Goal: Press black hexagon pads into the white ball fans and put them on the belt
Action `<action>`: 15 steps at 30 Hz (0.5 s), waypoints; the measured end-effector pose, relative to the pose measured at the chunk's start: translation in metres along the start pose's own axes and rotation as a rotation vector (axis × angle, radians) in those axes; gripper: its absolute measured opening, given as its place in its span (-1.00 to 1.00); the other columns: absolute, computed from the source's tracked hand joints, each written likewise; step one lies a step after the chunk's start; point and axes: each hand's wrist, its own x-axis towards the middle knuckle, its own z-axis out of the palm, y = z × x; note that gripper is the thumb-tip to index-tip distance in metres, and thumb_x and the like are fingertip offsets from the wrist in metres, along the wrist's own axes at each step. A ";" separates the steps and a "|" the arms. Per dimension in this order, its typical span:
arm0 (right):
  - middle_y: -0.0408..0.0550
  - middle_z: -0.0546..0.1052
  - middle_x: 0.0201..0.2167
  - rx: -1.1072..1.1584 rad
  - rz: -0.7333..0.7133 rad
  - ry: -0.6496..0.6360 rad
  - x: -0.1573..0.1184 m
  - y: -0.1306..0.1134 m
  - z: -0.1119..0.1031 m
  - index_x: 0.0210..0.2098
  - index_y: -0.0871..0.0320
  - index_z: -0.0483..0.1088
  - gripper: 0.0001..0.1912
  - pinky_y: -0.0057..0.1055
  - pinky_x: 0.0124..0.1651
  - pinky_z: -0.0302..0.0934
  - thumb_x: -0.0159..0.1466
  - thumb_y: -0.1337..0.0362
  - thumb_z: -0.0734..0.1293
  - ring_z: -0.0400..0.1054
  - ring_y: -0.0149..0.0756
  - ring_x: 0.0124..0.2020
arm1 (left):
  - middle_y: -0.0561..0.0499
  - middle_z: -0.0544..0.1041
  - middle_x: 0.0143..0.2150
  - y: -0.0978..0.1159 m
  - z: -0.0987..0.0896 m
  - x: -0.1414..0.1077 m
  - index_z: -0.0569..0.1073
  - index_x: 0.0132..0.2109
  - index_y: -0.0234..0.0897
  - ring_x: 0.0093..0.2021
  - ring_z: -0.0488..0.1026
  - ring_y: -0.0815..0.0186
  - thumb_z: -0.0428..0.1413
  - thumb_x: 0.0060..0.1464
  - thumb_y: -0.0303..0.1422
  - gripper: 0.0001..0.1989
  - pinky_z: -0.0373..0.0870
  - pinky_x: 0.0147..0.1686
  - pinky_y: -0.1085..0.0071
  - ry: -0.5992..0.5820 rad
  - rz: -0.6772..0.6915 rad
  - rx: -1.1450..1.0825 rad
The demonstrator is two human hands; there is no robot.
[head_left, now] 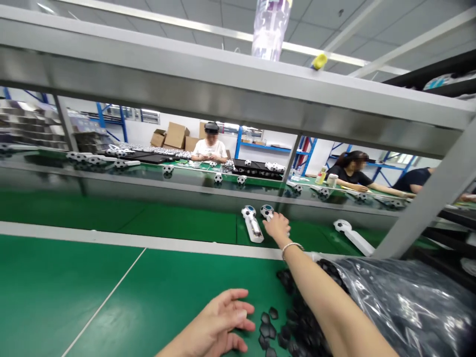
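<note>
My right hand is stretched out over the far green strip, its fingers curled over the handle of a white soccer-ball-headed handheld unit; most of that handle is hidden under the hand. Just left of it lies a similar white unit with its handle cavity showing. My left hand hovers over the near green table, fingers spread and holding nothing. Beside it are several loose black pentagon-like pieces, which run into a dark pile under my right forearm.
A clear plastic bag spreads at the right. Another white unit lies near the slanted metal post. Overhead, a metal shelf beam crosses the view with a bottle on it. Co-workers sit beyond.
</note>
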 end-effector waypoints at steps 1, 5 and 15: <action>0.12 0.19 0.10 -0.062 0.055 -0.010 0.006 0.007 -0.005 0.00 0.23 0.22 -0.55 0.08 0.10 -0.10 0.14 0.26 0.32 0.03 0.02 0.13 | -0.11 0.34 -0.14 0.000 -0.001 0.001 0.31 -0.08 -0.28 -0.24 0.39 0.25 0.24 -0.15 -0.34 -0.55 0.26 -0.41 0.35 -0.015 -0.010 -0.014; 0.25 0.37 -0.08 -0.220 0.143 -0.124 0.023 0.032 -0.022 -0.14 0.30 0.34 -0.60 -0.06 -0.04 0.11 0.01 0.32 0.36 0.25 0.04 -0.02 | -0.10 0.41 -0.19 -0.002 -0.008 0.006 0.32 -0.11 -0.30 -0.27 0.43 0.23 0.29 -0.24 -0.38 -0.52 0.22 -0.37 0.34 -0.060 -0.053 -0.065; 0.37 0.47 -0.53 -0.069 0.053 -0.234 0.019 0.049 -0.045 -0.66 0.14 0.41 -0.92 -0.24 -0.49 0.17 -0.09 0.28 0.36 0.41 -0.08 -0.56 | -0.09 0.46 -0.27 -0.002 -0.017 0.011 0.41 -0.18 -0.30 -0.32 0.45 0.22 0.35 -0.39 -0.46 -0.49 0.14 -0.18 0.15 -0.115 -0.094 -0.044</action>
